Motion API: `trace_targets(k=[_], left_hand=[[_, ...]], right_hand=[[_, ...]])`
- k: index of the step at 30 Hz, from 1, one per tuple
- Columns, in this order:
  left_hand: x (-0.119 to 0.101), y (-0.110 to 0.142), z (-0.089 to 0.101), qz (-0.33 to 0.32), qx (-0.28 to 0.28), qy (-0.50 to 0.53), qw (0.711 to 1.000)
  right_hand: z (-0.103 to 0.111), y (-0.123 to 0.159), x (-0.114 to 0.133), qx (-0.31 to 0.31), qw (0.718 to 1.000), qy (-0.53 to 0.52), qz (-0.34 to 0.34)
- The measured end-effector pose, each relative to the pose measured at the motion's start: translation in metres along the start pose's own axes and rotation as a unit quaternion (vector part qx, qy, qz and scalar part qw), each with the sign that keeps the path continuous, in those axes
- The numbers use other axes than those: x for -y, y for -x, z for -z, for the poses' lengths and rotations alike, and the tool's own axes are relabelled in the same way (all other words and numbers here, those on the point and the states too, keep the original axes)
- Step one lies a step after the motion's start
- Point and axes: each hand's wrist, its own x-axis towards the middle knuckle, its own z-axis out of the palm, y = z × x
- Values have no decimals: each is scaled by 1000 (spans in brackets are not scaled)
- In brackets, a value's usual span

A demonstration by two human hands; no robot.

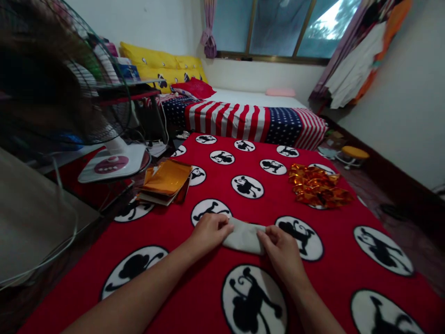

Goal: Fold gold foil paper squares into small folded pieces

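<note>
A folded sheet of paper point(246, 236), pale grey-white on the side facing me, is stretched between my hands just above the red blanket point(253, 204). My left hand point(211, 228) pinches its left end between thumb and fingers. At the opposite end my right hand point(281, 243) grips in the same way. A sliver of orange shows along the paper's far edge. To the left lies a stack of shiny gold paper sheets point(168, 177). Over on the right is a heap of folded, shiny orange-gold paper pieces point(314, 185).
A fan point(116, 160) stands at the left beside a desk holding several items. Behind the blanket is a bed with a stars-and-stripes cover point(229, 118) and yellow cushions point(156, 62). A low yellow stool point(354, 152) sits by the right wall, under hanging clothes point(358, 69).
</note>
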Motion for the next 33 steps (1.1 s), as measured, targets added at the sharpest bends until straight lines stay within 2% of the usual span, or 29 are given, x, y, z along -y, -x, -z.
trace_targets(k=[5, 10, 18, 24, 27, 30, 33], left_hand=[[-1, 0, 0, 0, 1, -10, 1000], [-1, 0, -6, 24, -28, -40, 998], [0, -1, -5, 27, -43, -84, 995], [-1, -1, -4, 40, -48, -98, 993], [1, 0, -3, 33, -50, -53, 997], [6, 0, 0, 12, -35, 110, 993], [12, -2, 5, 23, -14, 284, 958]], right_hand=[[-1, 3, 6, -21, 999, 45, -13], [-1, -1, 9, -31, 997, 65, -12], [-2, -5, 16, -59, 979, 197, -17], [-1, -2, 18, -59, 979, 195, -29], [-1, 0, 15, -65, 988, 140, -20], [2, 2, 14, -74, 996, -46, -5], [6, 3, 16, -117, 960, -253, -17]])
